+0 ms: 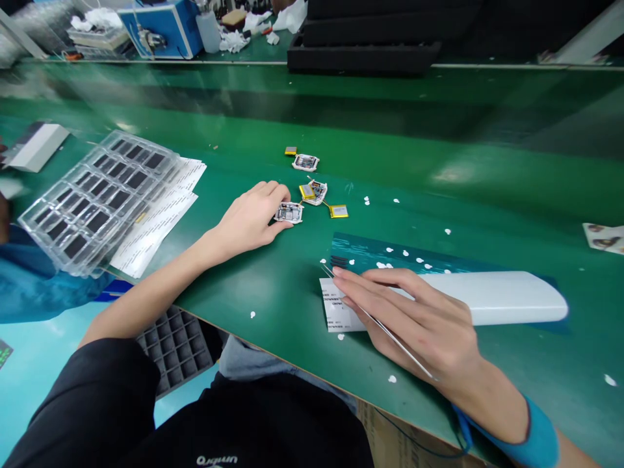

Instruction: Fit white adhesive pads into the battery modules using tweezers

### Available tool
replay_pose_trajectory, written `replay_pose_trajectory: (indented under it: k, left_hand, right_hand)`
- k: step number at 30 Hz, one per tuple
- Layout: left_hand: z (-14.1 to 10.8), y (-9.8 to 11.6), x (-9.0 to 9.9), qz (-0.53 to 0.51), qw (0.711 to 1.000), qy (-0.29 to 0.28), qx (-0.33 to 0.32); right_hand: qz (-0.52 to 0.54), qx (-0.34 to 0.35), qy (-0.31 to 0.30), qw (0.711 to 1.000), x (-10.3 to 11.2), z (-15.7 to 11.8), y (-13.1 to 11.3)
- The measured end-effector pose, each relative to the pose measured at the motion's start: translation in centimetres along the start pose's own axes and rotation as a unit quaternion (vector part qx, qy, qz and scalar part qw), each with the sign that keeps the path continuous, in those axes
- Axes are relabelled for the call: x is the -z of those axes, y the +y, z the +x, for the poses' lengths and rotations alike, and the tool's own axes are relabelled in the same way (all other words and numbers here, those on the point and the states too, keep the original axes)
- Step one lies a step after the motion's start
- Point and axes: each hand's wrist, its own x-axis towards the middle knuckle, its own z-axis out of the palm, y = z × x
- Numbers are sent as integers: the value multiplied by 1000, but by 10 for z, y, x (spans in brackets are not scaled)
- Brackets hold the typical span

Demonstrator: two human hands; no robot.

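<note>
My left hand is closed, thumb and fingers gripping the edge of a small white-framed circuit board on the green bench. Just beyond it lie another circuit board and a yellow-edged battery. A further circuit board sits farther back beside its own small battery. My right hand holds thin metal tweezers, tips pointing left near some small black strips. Beneath that hand is a white sheet with printed labels, its long blank part stretching right.
Clear compartment trays with dark pieces rest on printed sheets at left. A co-worker's blue sleeve is beside them. White paper bits dot the bench. A blue box and black trays line the back shelf.
</note>
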Motion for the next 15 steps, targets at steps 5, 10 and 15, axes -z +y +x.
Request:
replay_pose_trajectory:
  k: [5, 10, 15]
  left_hand:
    - [1, 2, -2, -182, 981, 65, -17]
    - [3, 11, 1, -442, 891, 100, 3]
    - [-2, 27, 6, -640, 766, -27, 55]
  right_hand:
    - [-3, -6, 1, 1000, -1, 0, 0]
    - [-10, -5, 2, 1000, -2, 1, 0]
    - [-1, -17, 22, 1000, -1, 1, 0]
